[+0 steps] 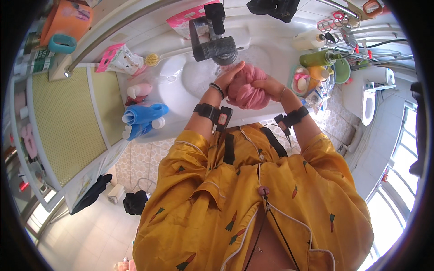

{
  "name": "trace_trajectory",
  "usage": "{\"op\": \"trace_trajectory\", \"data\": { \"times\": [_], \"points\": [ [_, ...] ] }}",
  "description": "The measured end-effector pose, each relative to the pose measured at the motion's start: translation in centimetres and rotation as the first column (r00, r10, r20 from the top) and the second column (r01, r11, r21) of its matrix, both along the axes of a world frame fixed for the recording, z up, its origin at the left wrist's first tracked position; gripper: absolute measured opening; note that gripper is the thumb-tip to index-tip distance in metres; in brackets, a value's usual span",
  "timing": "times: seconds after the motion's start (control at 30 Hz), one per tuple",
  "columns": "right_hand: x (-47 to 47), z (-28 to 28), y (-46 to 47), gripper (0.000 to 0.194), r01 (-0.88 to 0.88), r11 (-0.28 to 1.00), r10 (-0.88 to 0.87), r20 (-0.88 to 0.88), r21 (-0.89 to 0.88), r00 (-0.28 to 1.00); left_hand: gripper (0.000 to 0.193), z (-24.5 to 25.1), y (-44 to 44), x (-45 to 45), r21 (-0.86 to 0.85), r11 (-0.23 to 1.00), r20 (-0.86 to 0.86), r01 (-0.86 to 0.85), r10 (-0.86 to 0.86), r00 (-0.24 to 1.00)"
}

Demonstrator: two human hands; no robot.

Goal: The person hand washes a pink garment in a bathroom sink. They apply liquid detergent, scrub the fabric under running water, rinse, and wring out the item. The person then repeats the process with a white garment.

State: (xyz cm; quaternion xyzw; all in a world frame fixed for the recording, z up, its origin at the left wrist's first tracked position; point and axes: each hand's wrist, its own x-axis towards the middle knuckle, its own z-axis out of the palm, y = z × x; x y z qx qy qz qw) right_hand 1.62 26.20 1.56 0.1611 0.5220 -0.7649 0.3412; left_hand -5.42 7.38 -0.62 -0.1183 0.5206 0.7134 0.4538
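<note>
A bunched pink cloth (249, 89) is gathered between my two hands above the front part of a white bathtub (169, 111). My left hand (228, 80) presses against its left side, fingers pointing up and away. On the right, my right hand (271, 88) grips the cloth with the fingers curled into its folds. Just beyond the cloth is the dark end of a camera or lamp-like black device (217, 47) that hides part of the tub. Sudsy water (200, 78) lies in the tub behind my left hand. Black straps with small modules circle both my wrists.
Blue detergent bottles (144, 115) and a pink bottle (139, 90) stand on the tub's left rim, near a long-handled brush (152, 60). At right are a green pump bottle (318, 58), a soap dish (300, 81) and a white toilet (368, 105). A metal rail (112, 34) runs along the back left.
</note>
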Motion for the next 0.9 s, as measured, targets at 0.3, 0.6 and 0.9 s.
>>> {"op": "trace_trajectory", "data": {
  "times": [0.3,0.6,0.9],
  "points": [
    [-3.6,1.5,-2.0,0.071,-0.294,0.341,0.712,-0.041,0.893,0.701,0.070,-1.3,0.7,0.3,-0.071,0.970,0.162,0.233,-0.219,0.962],
    [-2.5,2.6,-4.4,0.081,-0.147,0.263,0.677,-0.074,0.954,0.732,0.053,-4.2,1.2,2.3,0.193,0.957,0.197,-0.219,0.180,0.964],
    [-3.4,0.8,2.0,0.089,0.099,0.978,-0.125,-0.139,-0.182,0.982,0.039,-3.2,0.2,1.0,0.252,0.890,0.160,-0.379,0.348,0.924]
  ]
}}
